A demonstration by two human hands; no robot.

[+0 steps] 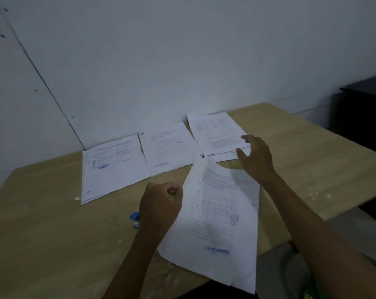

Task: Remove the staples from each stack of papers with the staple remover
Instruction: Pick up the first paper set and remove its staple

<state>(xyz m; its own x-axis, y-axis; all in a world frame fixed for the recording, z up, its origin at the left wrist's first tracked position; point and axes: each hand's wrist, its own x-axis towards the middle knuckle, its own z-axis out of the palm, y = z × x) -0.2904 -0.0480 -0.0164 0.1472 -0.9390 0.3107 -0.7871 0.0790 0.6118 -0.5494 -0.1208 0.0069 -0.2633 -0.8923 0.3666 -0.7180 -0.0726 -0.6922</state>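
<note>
Head view: left hand point(161, 203) pinches the stapled stack point(217, 214) by its edge, right hand point(255, 157) open and empty above the far stack point(217, 133), staple remover point(135, 219) on the table point(53, 234) beside the left wrist; risk: one-handed grip lets pages sag or tear.

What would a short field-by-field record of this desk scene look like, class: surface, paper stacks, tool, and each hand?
surface: wooden table against a pale wall
stacks lying flat: three, side by side near the wall
held stack: tilted, its left edge pinched by the left hand
right hand: open, fingers spread, over the near corner of the right-most flat stack
tool: blue staple remover on the table, partly hidden by the left hand
</note>
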